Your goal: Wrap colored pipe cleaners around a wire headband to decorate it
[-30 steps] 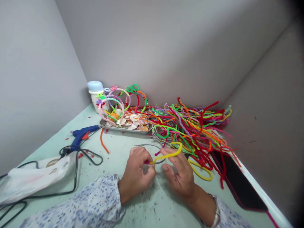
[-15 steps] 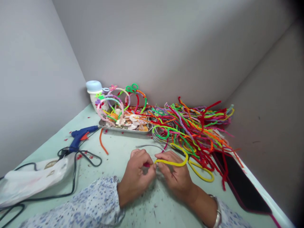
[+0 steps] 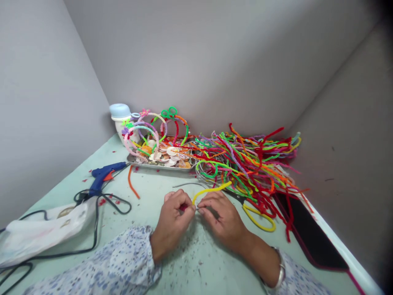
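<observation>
A yellow pipe cleaner point(image 3: 211, 189) rises from between my fingertips and slants up to the right, its free end in the air. My left hand point(image 3: 176, 219) is closed in a pinch on its lower end, and a dark red bit shows inside that grip. Close beside it, my right hand point(image 3: 225, 223) is pinched shut at a tiny pale piece, too small to name. Behind both hands a thin grey wire point(image 3: 187, 184) lies on the table. Yellow-handled scissors point(image 3: 260, 219) rest to the right of my right hand, blades partly under the pile.
A heap of colourful pipe cleaners point(image 3: 245, 159) spreads at the back right. The metal tray point(image 3: 159, 167) holds discs; decorated hoops point(image 3: 147, 127) stand there beside a white bottle point(image 3: 120, 119). A blue glue gun point(image 3: 102, 176) with a cord, a white bag point(image 3: 52, 229) and a black case point(image 3: 313, 237) lie around.
The yellow pipe cleaner's free part has swung from a loop over my right hand to a nearly straight slant up and right. Both hands shifted slightly left.
</observation>
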Demonstrator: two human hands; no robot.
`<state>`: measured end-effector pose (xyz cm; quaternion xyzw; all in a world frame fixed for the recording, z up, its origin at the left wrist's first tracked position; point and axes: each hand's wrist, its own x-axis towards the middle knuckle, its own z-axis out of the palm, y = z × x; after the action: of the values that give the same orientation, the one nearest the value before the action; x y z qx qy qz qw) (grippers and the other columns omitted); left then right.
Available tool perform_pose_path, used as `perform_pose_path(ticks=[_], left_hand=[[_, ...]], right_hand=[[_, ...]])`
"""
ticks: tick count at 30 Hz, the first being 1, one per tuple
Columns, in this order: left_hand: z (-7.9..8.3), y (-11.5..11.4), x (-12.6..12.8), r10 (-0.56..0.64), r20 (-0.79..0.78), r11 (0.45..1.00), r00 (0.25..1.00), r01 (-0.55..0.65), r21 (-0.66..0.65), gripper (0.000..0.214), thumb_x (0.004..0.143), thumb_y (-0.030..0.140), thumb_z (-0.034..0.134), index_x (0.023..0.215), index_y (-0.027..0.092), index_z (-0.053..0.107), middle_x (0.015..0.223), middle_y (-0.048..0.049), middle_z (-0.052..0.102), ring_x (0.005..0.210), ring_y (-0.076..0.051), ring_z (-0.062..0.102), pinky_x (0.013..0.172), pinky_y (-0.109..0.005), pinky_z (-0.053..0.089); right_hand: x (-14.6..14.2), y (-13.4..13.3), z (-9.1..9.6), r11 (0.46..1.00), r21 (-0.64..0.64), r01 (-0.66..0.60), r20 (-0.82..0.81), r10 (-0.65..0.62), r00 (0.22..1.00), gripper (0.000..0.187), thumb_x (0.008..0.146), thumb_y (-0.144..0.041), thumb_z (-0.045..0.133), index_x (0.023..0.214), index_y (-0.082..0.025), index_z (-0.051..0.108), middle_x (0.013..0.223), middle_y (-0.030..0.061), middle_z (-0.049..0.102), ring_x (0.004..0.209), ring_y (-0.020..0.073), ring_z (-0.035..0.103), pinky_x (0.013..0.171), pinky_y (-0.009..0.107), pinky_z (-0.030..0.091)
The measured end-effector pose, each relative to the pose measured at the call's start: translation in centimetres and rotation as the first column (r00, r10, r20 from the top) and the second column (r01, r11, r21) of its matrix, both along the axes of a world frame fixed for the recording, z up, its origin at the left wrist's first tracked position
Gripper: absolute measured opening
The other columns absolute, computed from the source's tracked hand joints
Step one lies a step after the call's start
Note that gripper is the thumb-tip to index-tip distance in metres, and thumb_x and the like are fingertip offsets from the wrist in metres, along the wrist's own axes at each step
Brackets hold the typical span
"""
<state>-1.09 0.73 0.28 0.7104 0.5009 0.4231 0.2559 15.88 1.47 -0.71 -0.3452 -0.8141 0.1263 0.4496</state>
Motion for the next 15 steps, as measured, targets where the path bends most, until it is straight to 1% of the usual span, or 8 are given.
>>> perform_pose_path(ticks=[7,15], left_hand=[[-0.03,0.15,0.09,-0.002,-0.075,1.000,0.997,0.002,-0.010,0.019,0.081,0.021,0.052,0.062,0.019,0.050,0.066,0.0022,0.054,0.069,-0.015,0.051,0.077,-0.035,0.036],[-0.14,0.17,0.02,-0.019,-0.026,1.000,0.999,0.019,-0.021,0.020,0.080,0.018,0.050,0.061,0.019,0.047,0.064,0.0030,0.050,0.067,-0.015,0.049,0.074,-0.033,0.035]], right_hand=[[0.37,0.00,-0.68,0.999,0.022,0.043,0.028,-0.043,0.999,0.015,0.088,-0.013,0.054,0.099,-0.021,0.061,0.089,0.0043,0.070,0.086,0.0206,0.062,0.082,0.039,0.048],[0.23,0.18,-0.14,0.999,-0.039,-0.030,0.001,0.030,1.000,0.010,0.089,-0.015,0.052,0.091,-0.021,0.059,0.086,0.0049,0.064,0.087,0.0207,0.056,0.085,0.041,0.045]])
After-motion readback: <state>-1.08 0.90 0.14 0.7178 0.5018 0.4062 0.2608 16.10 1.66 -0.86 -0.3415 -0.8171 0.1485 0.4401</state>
